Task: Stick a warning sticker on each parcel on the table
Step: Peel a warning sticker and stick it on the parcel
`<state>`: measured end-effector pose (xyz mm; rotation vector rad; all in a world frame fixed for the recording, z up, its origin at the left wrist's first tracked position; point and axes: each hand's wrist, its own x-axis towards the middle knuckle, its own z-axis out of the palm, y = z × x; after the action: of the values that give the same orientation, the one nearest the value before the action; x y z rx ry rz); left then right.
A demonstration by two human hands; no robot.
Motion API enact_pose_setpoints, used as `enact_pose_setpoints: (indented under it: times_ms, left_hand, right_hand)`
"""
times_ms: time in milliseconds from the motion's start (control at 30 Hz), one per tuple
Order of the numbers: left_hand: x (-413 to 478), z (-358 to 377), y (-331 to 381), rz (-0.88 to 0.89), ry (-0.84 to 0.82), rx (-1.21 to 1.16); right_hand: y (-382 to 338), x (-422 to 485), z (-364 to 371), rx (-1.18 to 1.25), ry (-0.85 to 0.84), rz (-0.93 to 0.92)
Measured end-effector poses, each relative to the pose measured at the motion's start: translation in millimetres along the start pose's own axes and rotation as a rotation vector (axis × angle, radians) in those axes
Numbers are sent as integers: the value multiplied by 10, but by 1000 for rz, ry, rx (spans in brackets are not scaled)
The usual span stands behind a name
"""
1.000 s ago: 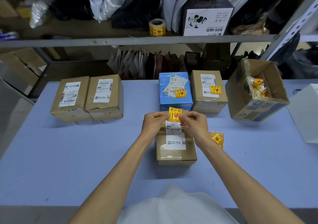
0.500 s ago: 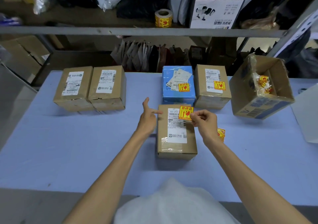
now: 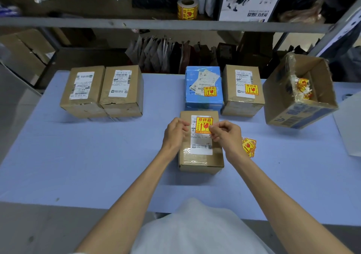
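Note:
A brown parcel (image 3: 201,158) lies at the middle of the blue table (image 3: 97,156). A yellow and red warning sticker (image 3: 203,124) sits over the top of its white label. My right hand (image 3: 224,133) pinches the sticker's lower right corner. My left hand (image 3: 175,131) is at the parcel's left edge with curled fingers, just left of the sticker and holding nothing I can see. Behind stand a blue parcel (image 3: 203,97) and a brown parcel (image 3: 243,101), each with a sticker. Two brown parcels (image 3: 83,105) (image 3: 122,105) at the back left bear only white labels.
A few loose stickers (image 3: 249,146) lie on the table right of my right hand. An open carton (image 3: 289,117) with sticker scraps stands tilted at the right, and a white box (image 3: 349,128) at the right edge. A sticker roll (image 3: 187,7) sits on the shelf behind.
My right hand has shifted the sticker left over the label's top. My left hand, open and pointing half a second ago, has come back beside the sticker with curled fingers.

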<state>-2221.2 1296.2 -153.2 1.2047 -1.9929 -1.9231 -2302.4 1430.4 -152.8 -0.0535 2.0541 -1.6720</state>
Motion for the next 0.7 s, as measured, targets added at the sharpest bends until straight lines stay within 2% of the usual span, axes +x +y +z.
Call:
enact_pose_setpoints:
  times_ms: [300, 533, 700]
  left_hand:
    - [-8, 149, -50, 121, -4, 156]
    - [-6, 229, -127, 40, -59, 132]
    - [-1, 275, -187, 21, -62, 182]
  right_hand:
    - [2, -15, -76, -46, -14, -22]
    - [94, 8, -120, -136, 7, -23]
    - [135, 55, -98, -241, 103, -11]
